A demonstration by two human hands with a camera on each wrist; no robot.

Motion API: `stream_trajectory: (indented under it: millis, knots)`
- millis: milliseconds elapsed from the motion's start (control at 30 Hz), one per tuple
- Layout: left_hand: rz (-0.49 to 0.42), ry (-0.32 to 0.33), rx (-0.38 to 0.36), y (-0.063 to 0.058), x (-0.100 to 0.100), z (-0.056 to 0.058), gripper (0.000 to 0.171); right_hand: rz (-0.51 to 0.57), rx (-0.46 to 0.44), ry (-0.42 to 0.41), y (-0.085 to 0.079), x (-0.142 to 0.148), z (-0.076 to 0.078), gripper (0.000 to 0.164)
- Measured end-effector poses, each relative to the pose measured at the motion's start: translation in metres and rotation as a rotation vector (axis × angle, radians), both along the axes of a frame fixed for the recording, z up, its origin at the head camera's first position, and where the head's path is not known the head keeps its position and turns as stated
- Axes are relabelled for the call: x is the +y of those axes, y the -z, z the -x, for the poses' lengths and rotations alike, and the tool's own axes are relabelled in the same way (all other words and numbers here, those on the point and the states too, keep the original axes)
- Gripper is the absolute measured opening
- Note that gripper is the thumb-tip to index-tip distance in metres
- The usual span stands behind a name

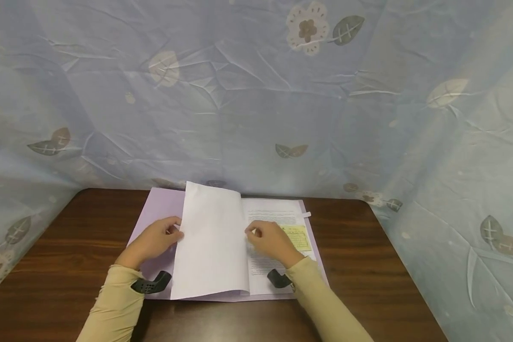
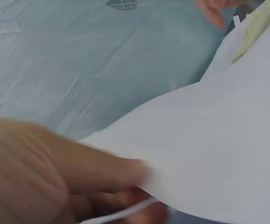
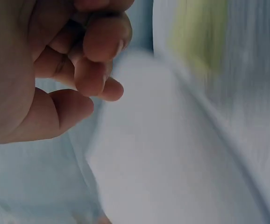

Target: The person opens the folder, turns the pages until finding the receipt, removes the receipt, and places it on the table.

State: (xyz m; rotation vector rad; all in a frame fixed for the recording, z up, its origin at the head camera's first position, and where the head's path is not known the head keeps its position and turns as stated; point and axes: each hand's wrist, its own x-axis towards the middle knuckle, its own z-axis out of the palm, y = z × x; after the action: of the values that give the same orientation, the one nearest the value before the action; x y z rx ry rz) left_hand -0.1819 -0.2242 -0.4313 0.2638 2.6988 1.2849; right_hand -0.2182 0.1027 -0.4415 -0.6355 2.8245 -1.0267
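Note:
A lilac folder [image 1: 160, 209] lies opened out on the table, with printed pages [image 1: 267, 211] on its right side. One white sheet [image 1: 211, 237] is lifted and turned over toward the left, its blank face up. My left hand [image 1: 158, 237] pinches the left edge of that sheet between thumb and fingers, as the left wrist view shows. My right hand [image 1: 271, 240] hovers by the fold, above the printed pages; its fingers [image 3: 108, 39] are loosely bent and hold nothing. Partly behind this hand, a yellow printed slip [image 1: 298, 237] lies on the pages.
A small white tab [image 1: 306, 214] sticks out past the folder's right edge. The dark wooden table [image 1: 355, 266] extends on both sides. Pale blue patterned cloth [image 1: 248, 95] hangs behind and at the sides. Each wrist carries a black device [image 1: 151, 283].

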Motion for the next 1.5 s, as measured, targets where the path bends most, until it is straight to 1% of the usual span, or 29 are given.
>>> stream_trajectory:
  millis: [100,167,233,300,400,500,633,733,867,1100,1167,1200,1300,1400,1467,1500]
  knots:
    - [0.024,0.029,-0.034,-0.001,-0.002,-0.002,0.035,0.06,-0.007,0.053,0.0,0.034,0.008,0.022]
    - [0.044,0.029,-0.047,-0.002,-0.002,-0.003,0.041,0.103,-0.018,0.099,0.001,0.055,0.012,0.022]
    - [0.057,0.016,-0.056,-0.001,-0.003,-0.003,0.045,0.165,-0.06,0.151,0.005,0.073,0.013,0.022]
    - [0.083,-0.002,-0.05,0.0,-0.003,-0.002,0.048,0.242,-0.123,0.194,0.01,0.09,0.014,0.023]
    - [0.104,-0.029,-0.042,0.003,-0.002,-0.001,0.054,0.313,-0.212,0.256,0.019,0.109,0.014,0.024]
    - [0.124,-0.054,-0.035,0.005,0.0,0.0,0.06,0.288,-0.216,0.31,0.027,0.124,0.014,0.023]
    - [0.149,-0.076,-0.046,0.008,0.003,0.001,0.064,0.235,-0.155,0.394,0.039,0.138,0.015,0.018]
    - [0.172,-0.089,-0.061,0.011,0.005,0.003,0.063,0.241,-0.144,0.442,0.044,0.145,0.018,0.016]
    - [0.21,-0.109,-0.069,0.016,0.007,0.004,0.061,0.218,-0.161,0.453,0.048,0.152,0.022,0.018]
    - [0.275,-0.164,-0.074,0.017,0.011,0.004,0.072,0.162,-0.238,0.429,0.049,0.155,0.023,0.029]
    - [0.286,-0.17,-0.071,0.018,0.011,0.004,0.068,0.128,-0.238,0.417,0.05,0.154,0.023,0.029]
    - [0.292,-0.168,-0.071,0.019,0.011,0.003,0.063,0.104,-0.231,0.411,0.05,0.153,0.023,0.029]
    - [0.314,-0.135,-0.062,0.022,0.012,0.003,0.037,0.055,-0.195,0.399,0.052,0.152,0.023,0.027]
    - [0.333,-0.097,-0.059,0.024,0.014,0.003,0.013,0.037,-0.158,0.395,0.053,0.15,0.023,0.026]
    - [0.339,-0.088,-0.065,0.023,0.015,0.004,0.007,0.037,-0.146,0.4,0.053,0.15,0.023,0.026]
    - [0.341,-0.089,-0.069,0.023,0.016,0.004,0.007,0.039,-0.145,0.402,0.053,0.149,0.022,0.026]
